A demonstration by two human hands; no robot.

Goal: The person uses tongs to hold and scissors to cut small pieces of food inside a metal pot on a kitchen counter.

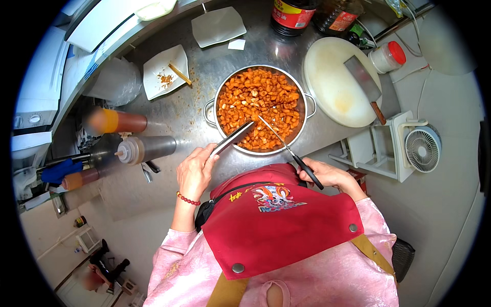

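Note:
A wide steel pot [305, 100] with two loop handles stands on the counter before me, holding many small orange-red diced pieces [261, 96], with paler bits among them. My left hand [197, 165] grips a shiny metal utensil [232, 139], apparently tongs, whose far end reaches over the pot's front rim to the food. In my right hand [324, 172] is a thin-bladed tool [276, 134] with a black handle, perhaps a knife or scissors seen edge-on. Its blade slants over the rim, and its tip is at the pieces, close to the end of the metal utensil.
Right of the pot, a cleaver [364, 80] lies on a round chopping board [326, 84]. Squeeze bottles [159, 149] lie left. Behind are a white plate [153, 71] with chopsticks [180, 75], a grey tray [218, 27] and sauce jugs [293, 17]. A fan [422, 149] stands right.

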